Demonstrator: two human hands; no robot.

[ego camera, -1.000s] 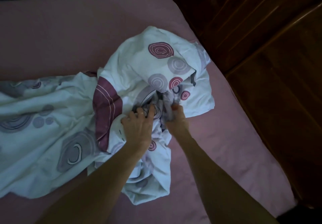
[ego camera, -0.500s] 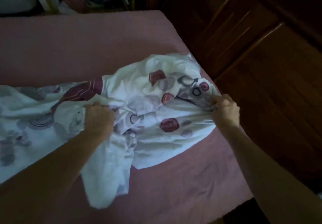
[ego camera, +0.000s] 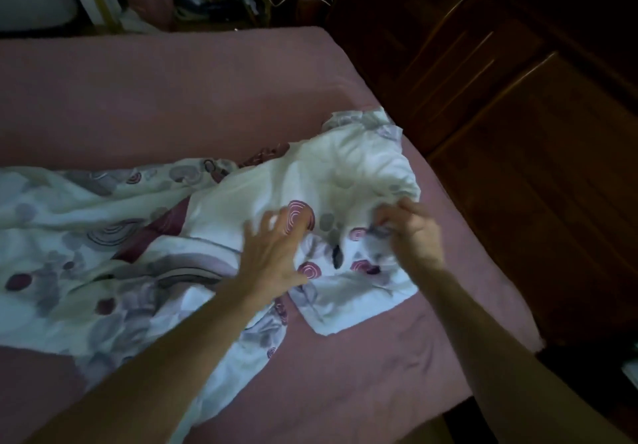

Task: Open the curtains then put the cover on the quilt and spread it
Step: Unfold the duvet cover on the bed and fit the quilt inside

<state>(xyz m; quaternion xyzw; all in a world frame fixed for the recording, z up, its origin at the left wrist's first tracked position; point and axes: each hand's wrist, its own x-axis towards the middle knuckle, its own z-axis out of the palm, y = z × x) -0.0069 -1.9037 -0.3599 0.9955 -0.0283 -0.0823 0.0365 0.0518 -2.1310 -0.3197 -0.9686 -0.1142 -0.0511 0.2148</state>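
Pinching the cover (ego camera: 345, 181), right hand (ego camera: 412, 233); left hand (ego camera: 272, 254) spread

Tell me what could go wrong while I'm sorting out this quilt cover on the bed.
The cover is bunched at the bed's right edge, so a pull might slide it off. Only the right hand pinches fabric; the left hand is spread open, so the opening could slip shut. Dim light may hide corners.

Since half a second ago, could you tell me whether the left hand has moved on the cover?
Yes. The left hand has let go of the cover, opened, and shifted right toward the wooden cabinet side of the bed.
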